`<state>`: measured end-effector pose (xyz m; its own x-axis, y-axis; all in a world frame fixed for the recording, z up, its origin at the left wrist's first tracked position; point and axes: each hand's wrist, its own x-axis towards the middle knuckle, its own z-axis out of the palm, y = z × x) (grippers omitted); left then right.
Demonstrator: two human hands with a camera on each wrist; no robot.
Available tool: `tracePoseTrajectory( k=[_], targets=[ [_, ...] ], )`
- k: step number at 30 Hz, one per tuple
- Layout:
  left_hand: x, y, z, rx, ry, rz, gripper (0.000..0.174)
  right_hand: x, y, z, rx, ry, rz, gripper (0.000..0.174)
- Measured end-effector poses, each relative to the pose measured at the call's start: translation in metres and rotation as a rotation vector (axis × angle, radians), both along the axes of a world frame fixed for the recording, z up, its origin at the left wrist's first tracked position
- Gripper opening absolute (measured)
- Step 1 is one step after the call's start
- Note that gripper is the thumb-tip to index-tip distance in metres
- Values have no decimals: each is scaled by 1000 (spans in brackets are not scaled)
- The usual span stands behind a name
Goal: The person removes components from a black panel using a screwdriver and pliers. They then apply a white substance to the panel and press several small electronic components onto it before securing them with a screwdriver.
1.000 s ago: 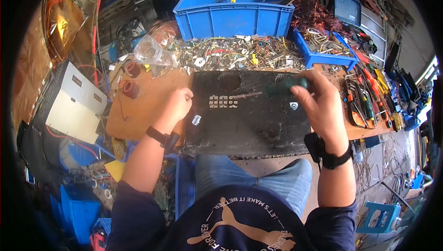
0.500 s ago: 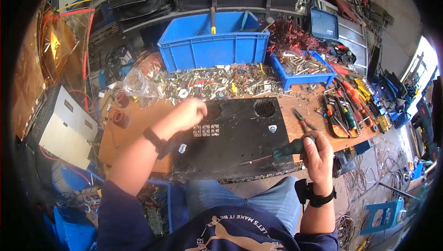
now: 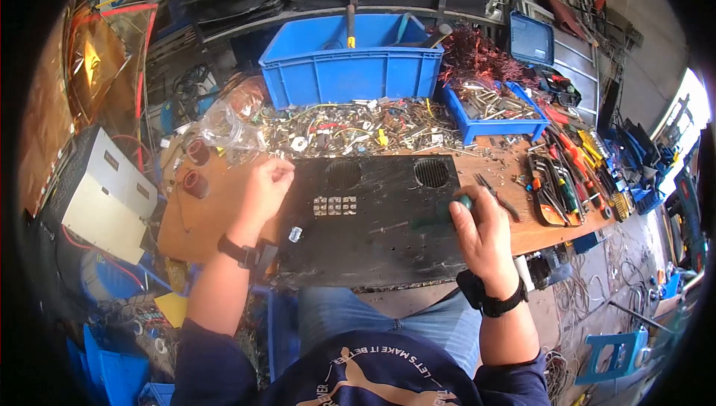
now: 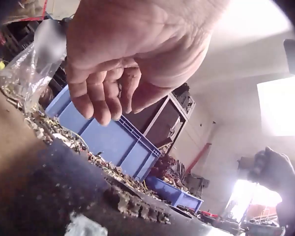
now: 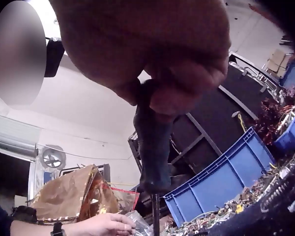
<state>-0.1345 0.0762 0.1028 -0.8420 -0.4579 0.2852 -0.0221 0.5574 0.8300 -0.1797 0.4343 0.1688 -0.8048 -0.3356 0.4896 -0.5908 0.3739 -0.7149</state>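
"Both hands have shifted in the last half second: the right hand has carried the green-handled screwdriver farther from the near edge of the flat black panel, and the left hand has gone from above it to just past its left side."

"How firm are the grips?"

"Right fingers are wrapped round the handle. Left ones are bent, thumb close to forefinger; I can't tell whether something small is pinched there."

"And the tool itself?"

"Over the panel's right half, shaft aimed left toward the silver block of small square metal pieces. It's blurred, so I can't say whether the tip touches."

"What else is on the panel?"

"Two round slotted vents near the far edge, and a small pale piece toward the left. Right hand and handle block part of the right side."

"Anything crowding it?"

"Dark-jawed pliers lie just beside the right hand on the brown wooden table. Mixed metal and plastic scraps crowd the far side, before a large blue plastic crate. Two reddish-brown spools sit left, well apart."
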Motion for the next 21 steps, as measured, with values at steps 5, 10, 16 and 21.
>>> tracePoseTrajectory(
  k=[5,10,16,21],
  targets=[
    [31,-4,-29,89,6,-20,10,-20,-31,12,59,116,46,22],
    [39,5,-30,126,-14,-69,11,-35,-61,22,148,194,60,28],
    [37,20,-20,95,4,-79,11,-35,-77,32,238,207,91,33],
    [37,20,-28,107,-15,-77,12,-37,-82,29,290,198,102,34]
  ],
)
